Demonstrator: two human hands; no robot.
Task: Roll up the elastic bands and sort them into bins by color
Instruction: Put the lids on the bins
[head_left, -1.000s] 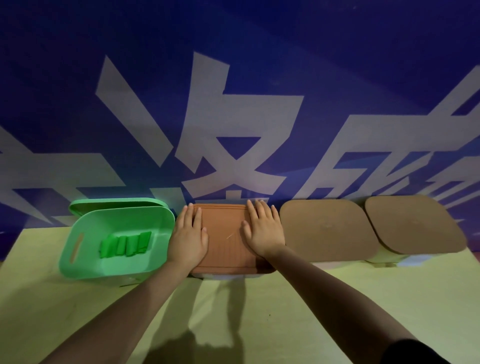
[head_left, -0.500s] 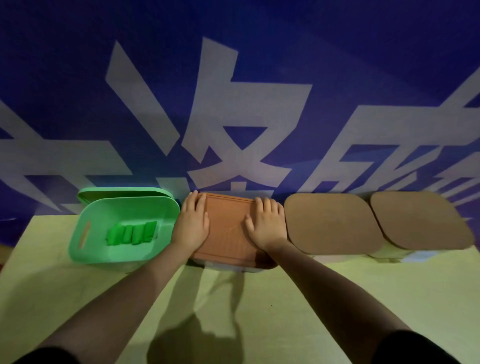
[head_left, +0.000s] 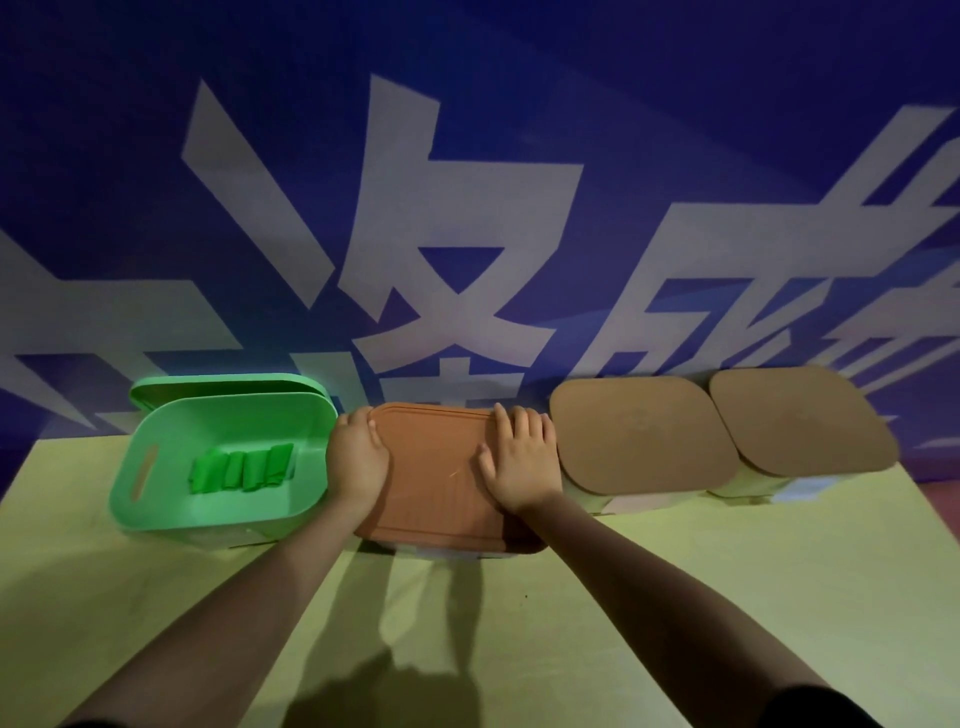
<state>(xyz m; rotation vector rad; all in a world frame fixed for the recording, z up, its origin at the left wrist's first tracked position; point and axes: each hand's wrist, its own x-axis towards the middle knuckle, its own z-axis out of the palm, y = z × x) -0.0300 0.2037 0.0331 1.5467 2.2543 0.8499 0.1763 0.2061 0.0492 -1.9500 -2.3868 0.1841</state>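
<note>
An orange-brown lid (head_left: 436, 478) sits on the second bin from the left. My left hand (head_left: 358, 460) rests along the lid's left edge, thumb on top and fingers reaching its far left corner. On the lid's right part my right hand (head_left: 519, 465) presses flat, its straight fingers reaching the far edge. To the left stands an open green bin (head_left: 156, 514) with several rolled green elastic bands (head_left: 241, 467) lying side by side inside. Its green lid (head_left: 228, 384) leans behind it.
Two more bins with brown lids (head_left: 639, 431) (head_left: 800, 421) stand in a row to the right, against a blue wall banner (head_left: 467, 156) with white characters. The yellow-green table (head_left: 467, 623) stretches toward me, crossed by my forearms and their shadows.
Both hands have slid apart on the orange lid, the left to its left edge and the right toward its right side. The camera view has shifted slightly.
</note>
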